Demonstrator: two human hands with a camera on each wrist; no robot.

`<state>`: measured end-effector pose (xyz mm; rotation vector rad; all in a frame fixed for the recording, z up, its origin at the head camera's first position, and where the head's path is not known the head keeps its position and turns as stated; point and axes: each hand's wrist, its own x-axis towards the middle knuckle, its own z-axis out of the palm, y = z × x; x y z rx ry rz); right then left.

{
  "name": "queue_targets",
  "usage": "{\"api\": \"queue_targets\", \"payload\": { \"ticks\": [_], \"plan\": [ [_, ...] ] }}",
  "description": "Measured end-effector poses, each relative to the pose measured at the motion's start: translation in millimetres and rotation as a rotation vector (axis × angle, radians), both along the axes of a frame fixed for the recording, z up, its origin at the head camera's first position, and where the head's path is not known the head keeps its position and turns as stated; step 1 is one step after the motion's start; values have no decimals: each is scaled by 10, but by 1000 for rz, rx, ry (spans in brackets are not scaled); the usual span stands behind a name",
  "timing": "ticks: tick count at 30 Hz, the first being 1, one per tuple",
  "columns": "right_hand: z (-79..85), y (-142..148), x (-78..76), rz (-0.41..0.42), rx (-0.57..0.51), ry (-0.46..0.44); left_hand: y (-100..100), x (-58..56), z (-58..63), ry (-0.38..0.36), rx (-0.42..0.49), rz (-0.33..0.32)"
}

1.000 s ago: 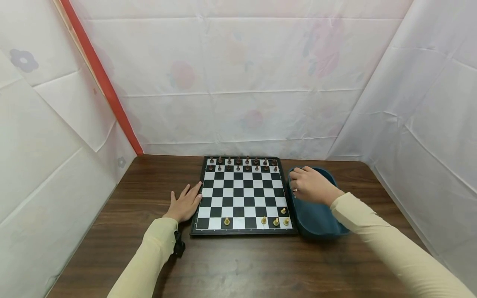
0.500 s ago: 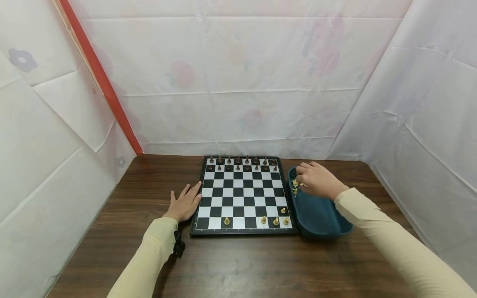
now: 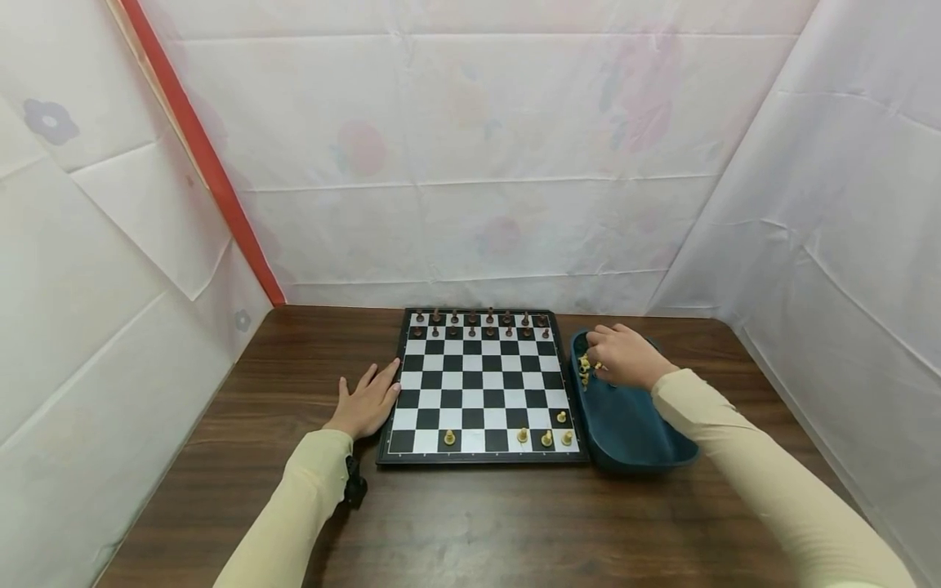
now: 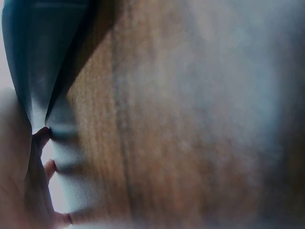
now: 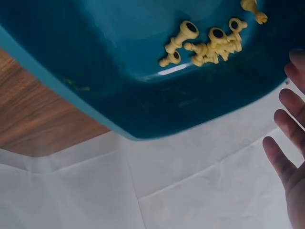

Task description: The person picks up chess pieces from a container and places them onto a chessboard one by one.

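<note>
My left hand rests on the table at the left edge of a chessboard, its spread fingertips at the frame. Over the far end of a blue plastic tray is my right hand, fingers pointing down. Its fingers are loosely spread in the right wrist view, with no piece visible between them. Several pale yellow chess pieces lie heaped in the tray. On the board, dark brown pieces fill the two far rows. Several yellow pieces stand along the near row, with a yellow pawn one row farther in at the right.
The board and tray stand side by side on a dark wooden table. White patterned sheets enclose the table at the back and sides, and a red strip runs down the back left corner.
My right hand has shifted slightly right and away from me over the tray, uncovering yellow pieces at its left side. The left hand and the pieces on the board stay put.
</note>
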<state>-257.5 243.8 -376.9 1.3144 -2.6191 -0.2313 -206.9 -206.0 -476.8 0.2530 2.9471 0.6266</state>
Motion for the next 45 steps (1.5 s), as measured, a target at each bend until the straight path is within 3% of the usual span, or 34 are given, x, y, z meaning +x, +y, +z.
{"api": "queue_targets", "payload": {
  "ticks": [6, 31, 45],
  "plan": [
    [-101, -20, -18, -1, 22, -45, 4, -1, 1, -4, -6, 1],
    [-355, -75, -84, -53, 110, -24, 4, 1, 11, -6, -7, -2],
    [-341, -98, -56, -78, 103, -35, -2, -6, -21, 11, -6, -5]
  ]
}}
